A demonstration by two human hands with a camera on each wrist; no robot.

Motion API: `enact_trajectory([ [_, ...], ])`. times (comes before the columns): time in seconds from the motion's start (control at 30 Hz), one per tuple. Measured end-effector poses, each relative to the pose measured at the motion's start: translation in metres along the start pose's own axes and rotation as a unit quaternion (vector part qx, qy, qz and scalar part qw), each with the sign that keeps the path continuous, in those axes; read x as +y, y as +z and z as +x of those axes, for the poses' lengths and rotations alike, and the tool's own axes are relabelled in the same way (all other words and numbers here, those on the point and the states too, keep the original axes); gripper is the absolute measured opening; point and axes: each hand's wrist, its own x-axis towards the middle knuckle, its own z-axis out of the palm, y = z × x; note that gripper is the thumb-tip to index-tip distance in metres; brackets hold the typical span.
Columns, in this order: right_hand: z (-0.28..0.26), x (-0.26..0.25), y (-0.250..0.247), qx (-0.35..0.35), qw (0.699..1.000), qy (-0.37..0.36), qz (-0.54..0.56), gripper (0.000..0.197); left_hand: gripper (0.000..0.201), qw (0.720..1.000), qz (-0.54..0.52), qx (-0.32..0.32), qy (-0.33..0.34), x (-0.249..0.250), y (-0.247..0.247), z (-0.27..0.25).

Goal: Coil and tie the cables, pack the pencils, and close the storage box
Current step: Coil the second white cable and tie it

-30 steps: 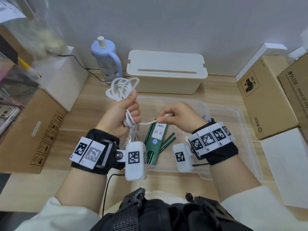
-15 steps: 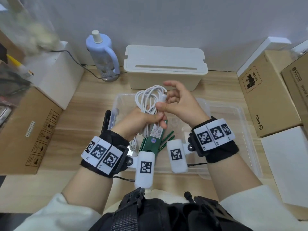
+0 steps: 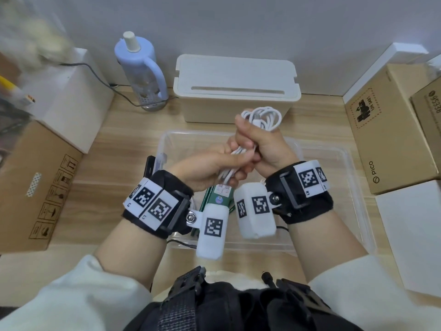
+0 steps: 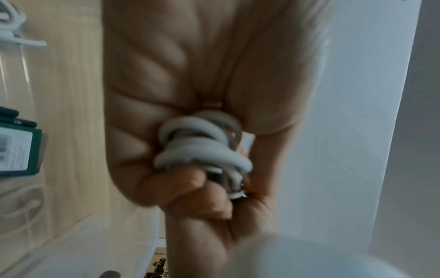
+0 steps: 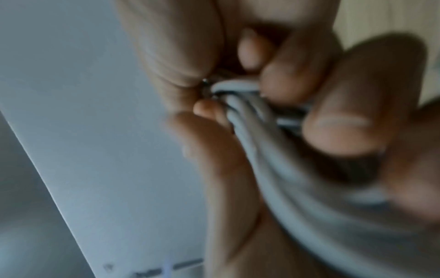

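Note:
A coiled white cable point(image 3: 262, 117) is held between both hands above the clear storage box point(image 3: 338, 158). My right hand point(image 3: 260, 146) grips the bundle near its top, and loops stick out above the fist. My left hand point(image 3: 214, 167) grips the lower strands just below it. In the left wrist view the wound cable point(image 4: 202, 150) sits in the curled fingers. The right wrist view, which is blurred, has fingers wrapped round the cable strands point(image 5: 262, 135). A green pencil box point(image 3: 219, 197) with loose green pencils lies inside the storage box, partly hidden by my wrists.
A white lidded box point(image 3: 236, 84) stands behind the storage box, with a blue bottle point(image 3: 140, 68) to its left. Cardboard boxes flank the wooden table at left point(image 3: 35, 187) and right point(image 3: 386, 130). Another white cable point(image 4: 9, 24) lies inside the storage box.
The cable bundle has moved from the left to the middle, above the storage box. My right hand, earlier pinching the cable's end and then open-fingered, now grips the bundle's top.

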Motion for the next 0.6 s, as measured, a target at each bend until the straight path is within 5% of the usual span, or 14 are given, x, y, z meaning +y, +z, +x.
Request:
enact_trajectory([
  [0.1, 0.005, 0.000, -0.004, 0.025, 0.997, -0.021, -0.075, 0.031, 0.014, 0.998, -0.008, 0.056, 0.028, -0.003, 0.000, 0.002],
  [0.17, 0.008, 0.001, -0.011, 0.021, 0.980, 0.037, -0.196, 0.048, 0.016, 0.994, 0.013, 0.100, 0.034, -0.005, -0.006, 0.002],
  [0.3, 0.011, 0.015, -0.037, 0.004, 0.861, 0.253, -0.442, 0.024, 0.017, 0.980, -0.040, 0.188, 0.056, -0.004, -0.026, -0.006],
  [0.4, 0.022, 0.038, -0.049, 0.044, 0.787, 0.303, -0.535, 0.021, 0.020, 0.970, -0.073, 0.220, 0.068, -0.002, -0.034, -0.009],
  [0.53, 0.033, 0.068, -0.056, 0.006, 0.648, 0.326, -0.689, 0.010, 0.020, 0.969, -0.085, 0.224, 0.063, -0.003, -0.033, -0.008],
  [0.6, 0.031, 0.072, -0.054, 0.023, 0.627, 0.310, -0.715, 0.008, 0.020, 0.970, -0.083, 0.224, 0.054, -0.004, -0.032, -0.007],
])
